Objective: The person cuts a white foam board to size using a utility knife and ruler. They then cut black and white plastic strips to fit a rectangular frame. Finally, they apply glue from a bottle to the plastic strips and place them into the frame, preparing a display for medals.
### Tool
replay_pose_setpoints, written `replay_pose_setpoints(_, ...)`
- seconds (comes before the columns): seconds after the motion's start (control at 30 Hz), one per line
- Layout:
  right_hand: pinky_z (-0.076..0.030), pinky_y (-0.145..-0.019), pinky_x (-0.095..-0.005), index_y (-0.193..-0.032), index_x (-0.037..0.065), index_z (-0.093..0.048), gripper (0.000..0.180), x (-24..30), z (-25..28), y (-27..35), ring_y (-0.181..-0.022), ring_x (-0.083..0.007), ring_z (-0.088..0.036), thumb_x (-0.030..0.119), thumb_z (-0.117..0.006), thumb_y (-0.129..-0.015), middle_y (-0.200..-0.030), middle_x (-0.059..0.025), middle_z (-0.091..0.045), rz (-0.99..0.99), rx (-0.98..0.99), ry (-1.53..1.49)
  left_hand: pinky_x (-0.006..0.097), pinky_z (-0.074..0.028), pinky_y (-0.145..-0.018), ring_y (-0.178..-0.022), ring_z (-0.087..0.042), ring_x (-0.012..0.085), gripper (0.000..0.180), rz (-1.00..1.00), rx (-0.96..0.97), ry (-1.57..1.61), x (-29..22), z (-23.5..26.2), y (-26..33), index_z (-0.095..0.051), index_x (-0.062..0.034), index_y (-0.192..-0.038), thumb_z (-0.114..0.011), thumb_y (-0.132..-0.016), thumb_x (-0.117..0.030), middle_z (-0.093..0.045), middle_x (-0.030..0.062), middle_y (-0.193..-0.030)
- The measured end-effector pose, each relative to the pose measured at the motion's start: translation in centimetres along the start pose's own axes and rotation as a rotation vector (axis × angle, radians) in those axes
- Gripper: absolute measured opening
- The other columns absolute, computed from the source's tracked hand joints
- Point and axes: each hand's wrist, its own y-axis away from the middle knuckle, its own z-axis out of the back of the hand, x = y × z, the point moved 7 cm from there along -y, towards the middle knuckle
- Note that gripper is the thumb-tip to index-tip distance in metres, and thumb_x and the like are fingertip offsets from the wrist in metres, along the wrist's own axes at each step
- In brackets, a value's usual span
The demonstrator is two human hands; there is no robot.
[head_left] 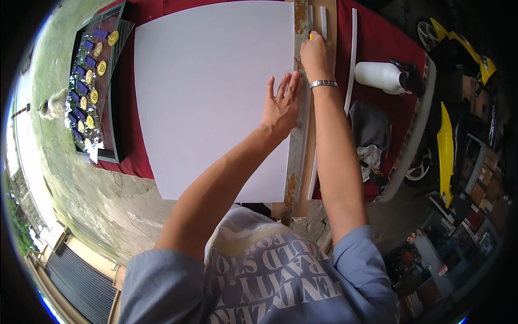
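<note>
A large white board (216, 97) lies across the table. Along its right edge runs a long, rust-stained metal straightedge (292, 156). My left hand (281, 105) is flat with fingers spread, pressing on the board, its fingertips reaching the straightedge. My right hand (317, 58) is closed at the far end, just right of the straightedge. A bit of yellow shows at its fingers, from what looks like a cutter knife (311, 36); the rest is hidden in the fist. Narrow white strips (323, 17) lie on the brown backing sheet (332, 21) beside the right hand.
A framed glass case of medals (116, 108) stands at the left on the red cloth (141, 140). To the right are another white strip (352, 54), a white bottle (377, 75) on its side and dark cloth (369, 124). Yellow motorbike parts (445, 156) stand beyond the table.
</note>
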Motion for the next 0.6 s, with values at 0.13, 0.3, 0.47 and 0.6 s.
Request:
replay_pose_setpoints(0.13,-0.056,-0.067,-0.0487,-0.11,-0.002,-0.066,0.028,-0.5,0.8,4.4,-0.077,-0.0435,-0.069,0.012,-0.059,-0.087,-0.08,-0.0267,-0.068,-0.133,0.082,-0.009,0.059,-0.01,-0.122,-0.152,-0.011,0.0306,0.129,-0.016,-0.021,0.068,0.4,-0.3,0.0,-0.012,-0.007,-0.158,-0.088,-0.061,-0.046,-0.012,0.0134,-0.165)
replay_pose_setpoints(0.3,-0.056,-0.067,-0.0483,-0.113,0.0,-0.065,0.028,-0.7,2.4,10.7,-0.08,-0.0418,-0.069,0.014,-0.059,-0.089,-0.083,-0.0256,-0.069,-0.138,0.07,0.015,0.061,-0.012,-0.121,-0.152,-0.014,0.0314,0.124,-0.026,-0.09,0.04,0.4,-0.3,0.0,-0.017,-0.0067,-0.157,-0.088,-0.063,-0.046,-0.019,0.0129,-0.164)
replay_pose_setpoints(0.47,-0.056,-0.065,-0.0471,-0.107,0.0,-0.064,0.022,-1.5,3.1,17.2,-0.079,-0.0402,-0.07,0.013,-0.06,-0.09,-0.081,-0.0233,-0.069,-0.18,0.102,0.009,0.062,-0.012,-0.12,-0.152,-0.013,0.0311,0.12,-0.015,-0.092,-0.088,0.3,-0.6,-0.2,-0.02,-0.0016,-0.155,-0.085,-0.066,-0.049,-0.018,0.0129,-0.164)
replay_pose_setpoints(0.6,-0.057,-0.065,-0.0475,-0.109,0.001,-0.061,0.022,-2.0,3.5,22.5,-0.079,-0.0404,-0.069,0.014,-0.061,-0.091,-0.081,-0.0227,-0.069,-0.196,0.133,0.038,0.061,-0.008,-0.12,-0.153,-0.012,0.0305,0.121,0.015,-0.034,-0.167,-0.4,-0.3,-0.4,-0.016,0.0011,-0.156,-0.082,-0.07,-0.053,-0.016,0.013,-0.165)
